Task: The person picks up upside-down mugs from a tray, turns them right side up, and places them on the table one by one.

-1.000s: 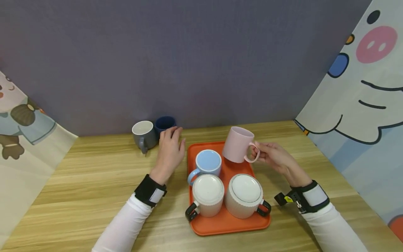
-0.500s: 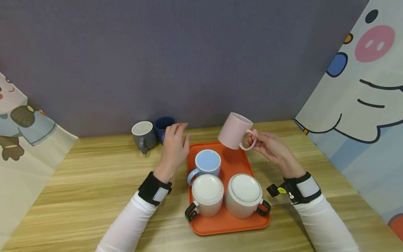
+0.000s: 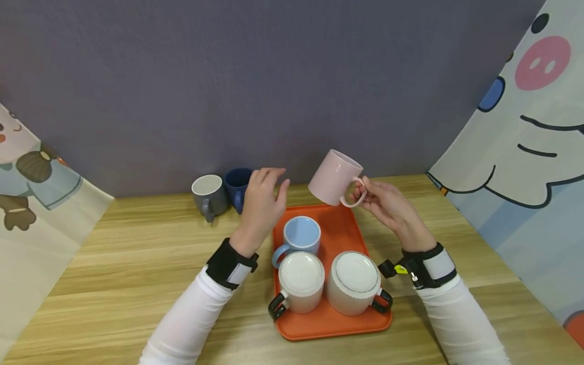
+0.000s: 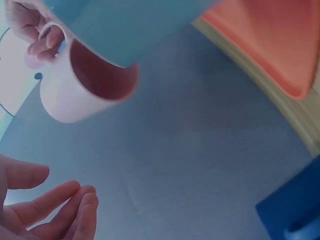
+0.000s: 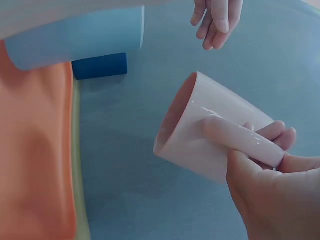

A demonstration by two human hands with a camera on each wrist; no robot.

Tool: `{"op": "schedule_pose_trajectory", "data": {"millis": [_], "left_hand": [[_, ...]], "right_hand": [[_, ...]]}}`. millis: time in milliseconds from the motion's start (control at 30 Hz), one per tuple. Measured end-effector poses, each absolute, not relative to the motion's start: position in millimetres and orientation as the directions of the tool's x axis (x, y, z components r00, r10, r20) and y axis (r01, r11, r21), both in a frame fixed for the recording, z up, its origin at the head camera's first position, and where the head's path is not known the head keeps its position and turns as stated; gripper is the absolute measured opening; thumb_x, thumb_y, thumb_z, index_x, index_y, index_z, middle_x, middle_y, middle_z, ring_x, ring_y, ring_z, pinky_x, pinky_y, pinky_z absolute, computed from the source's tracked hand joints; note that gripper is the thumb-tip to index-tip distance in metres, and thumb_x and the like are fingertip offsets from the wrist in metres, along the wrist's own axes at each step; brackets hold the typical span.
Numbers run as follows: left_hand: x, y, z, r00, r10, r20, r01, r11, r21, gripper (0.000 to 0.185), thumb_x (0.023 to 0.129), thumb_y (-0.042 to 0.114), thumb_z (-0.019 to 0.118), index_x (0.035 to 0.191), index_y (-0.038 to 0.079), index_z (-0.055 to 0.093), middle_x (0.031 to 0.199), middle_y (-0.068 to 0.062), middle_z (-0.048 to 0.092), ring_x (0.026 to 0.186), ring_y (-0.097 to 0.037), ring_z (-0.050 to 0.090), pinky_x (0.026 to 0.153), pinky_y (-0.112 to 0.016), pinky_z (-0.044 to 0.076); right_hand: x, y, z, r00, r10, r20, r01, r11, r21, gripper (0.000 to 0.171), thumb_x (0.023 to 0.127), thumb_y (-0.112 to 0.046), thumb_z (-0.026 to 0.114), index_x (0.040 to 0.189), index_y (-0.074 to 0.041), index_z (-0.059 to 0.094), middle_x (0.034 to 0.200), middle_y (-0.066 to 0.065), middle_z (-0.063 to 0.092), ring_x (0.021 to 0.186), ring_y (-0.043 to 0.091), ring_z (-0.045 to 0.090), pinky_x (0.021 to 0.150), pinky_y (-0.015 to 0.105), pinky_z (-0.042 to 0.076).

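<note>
Two hands up: your right hand pinches the pink mug by its handle, holding it tilted above the tray's far edge, mouth toward your left hand, which hangs loose-fingered and empty just beside it. Since a second ago, mug has risen and tipped further; left hand lifted from the navy cup.
</note>
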State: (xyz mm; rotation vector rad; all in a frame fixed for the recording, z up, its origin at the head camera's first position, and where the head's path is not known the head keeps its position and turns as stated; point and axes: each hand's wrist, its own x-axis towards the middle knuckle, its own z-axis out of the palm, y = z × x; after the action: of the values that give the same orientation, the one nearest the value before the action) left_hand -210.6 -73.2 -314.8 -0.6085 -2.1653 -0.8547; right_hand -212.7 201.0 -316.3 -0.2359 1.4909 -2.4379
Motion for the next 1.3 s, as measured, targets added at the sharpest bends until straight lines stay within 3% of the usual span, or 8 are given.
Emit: {"op": "schedule_pose_trajectory", "data": {"millis": [500,800,1100,1300], "left_hand": [[-205.4,-46.4,-297.9,-0.632,0.183,0.753,0.667,0.622,0.410,0.012,0.091,0.011,0.061,0.087,0.002,0.067,0.085,-0.010,0.066,0.081,-0.025,0.058,0.074,-0.032,0.050],[-202.1,-32.9,-288.3,-0.638,0.203,0.743,0.678,0.604,0.418,0.016,0.093,0.015,0.059,0.086,0.004,0.067,0.080,-0.007,0.064,0.075,-0.020,0.056,0.068,-0.029,0.046],[-197.8,-22.4,-279.2,-0.742,0.199,0.640,0.615,0.582,0.532,0.021,0.094,0.022,0.058,0.088,0.006,0.071,0.078,-0.003,0.066,0.071,-0.016,0.056,0.063,-0.027,0.044],[-195.1,-15.5,-277.2,-0.797,0.251,0.549,0.592,0.499,0.633,0.024,0.096,0.024,0.054,0.083,0.010,0.070,0.061,0.000,0.056,0.050,-0.012,0.047,0.048,-0.022,0.035]], "right_hand": [[-214.5,192.8,-300.9,-0.960,-0.276,0.051,0.110,-0.538,-0.836,0.026,0.099,-0.015,0.045,0.090,0.000,0.063,0.085,0.005,0.056,0.084,0.014,0.060,0.080,0.022,0.051],[-213.9,193.1,-291.7,-0.960,-0.264,0.094,0.099,-0.634,-0.767,0.023,0.097,-0.014,0.047,0.095,0.004,0.062,0.085,0.008,0.056,0.083,0.015,0.059,0.082,0.025,0.052],[-211.4,189.3,-280.4,-0.958,-0.242,0.151,0.057,-0.681,-0.730,0.023,0.097,-0.014,0.048,0.101,0.005,0.060,0.086,0.008,0.056,0.082,0.015,0.058,0.083,0.025,0.052],[-210.6,184.0,-275.7,-0.960,-0.227,0.167,0.058,-0.740,-0.671,0.022,0.096,-0.012,0.050,0.101,0.007,0.060,0.087,0.012,0.059,0.082,0.018,0.060,0.083,0.028,0.053]]}}
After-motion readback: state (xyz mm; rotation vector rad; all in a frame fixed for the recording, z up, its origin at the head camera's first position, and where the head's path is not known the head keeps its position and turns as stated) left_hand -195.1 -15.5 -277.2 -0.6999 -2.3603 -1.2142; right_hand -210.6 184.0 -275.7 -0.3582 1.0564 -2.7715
